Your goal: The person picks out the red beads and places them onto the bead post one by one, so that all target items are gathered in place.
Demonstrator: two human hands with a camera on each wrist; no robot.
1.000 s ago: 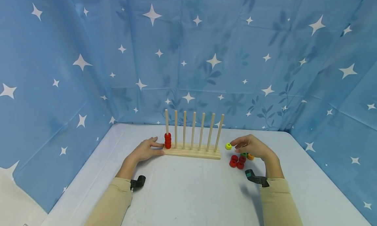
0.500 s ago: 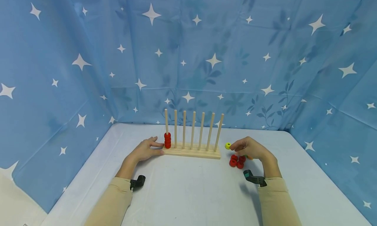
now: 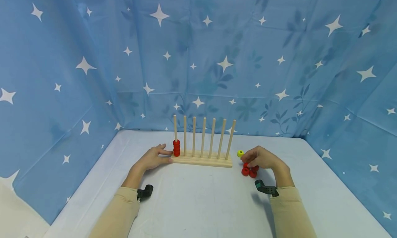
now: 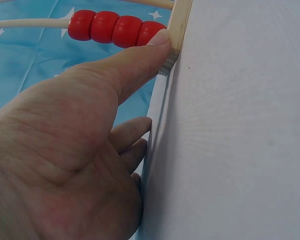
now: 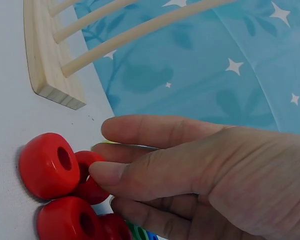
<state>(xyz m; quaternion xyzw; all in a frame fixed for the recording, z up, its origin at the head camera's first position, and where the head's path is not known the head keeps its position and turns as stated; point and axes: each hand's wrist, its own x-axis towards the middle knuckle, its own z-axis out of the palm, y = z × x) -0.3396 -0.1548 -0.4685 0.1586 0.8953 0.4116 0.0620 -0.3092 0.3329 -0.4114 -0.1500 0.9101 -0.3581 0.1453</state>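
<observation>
In the head view a wooden bead rack (image 3: 201,160) stands at the middle of the table, with several upright pegs. Several red beads (image 3: 176,148) are stacked on its leftmost peg. My left hand (image 3: 152,158) holds the rack's left end, thumb at the front edge and index finger behind it. In the left wrist view the thumb tip presses on the wooden base (image 4: 177,30) beside the lowest bead. My right hand (image 3: 262,158) reaches down over loose red beads (image 3: 252,174). In the right wrist view its thumb tip overlaps a red bead (image 5: 87,192), fingers loosely spread behind.
A yellow bead (image 3: 240,153) lies just left of the right fingertips. Green beads (image 5: 137,231) and a bit of blue (image 5: 152,236) show beneath the right hand. A white cloth covers the table (image 3: 198,203). A blue star-patterned curtain (image 3: 198,58) surrounds the back and sides.
My right hand has moved slightly left and down from beside the yellow bead to the red beads, covering the green and orange ones. The left hand and the rack have stayed put.
</observation>
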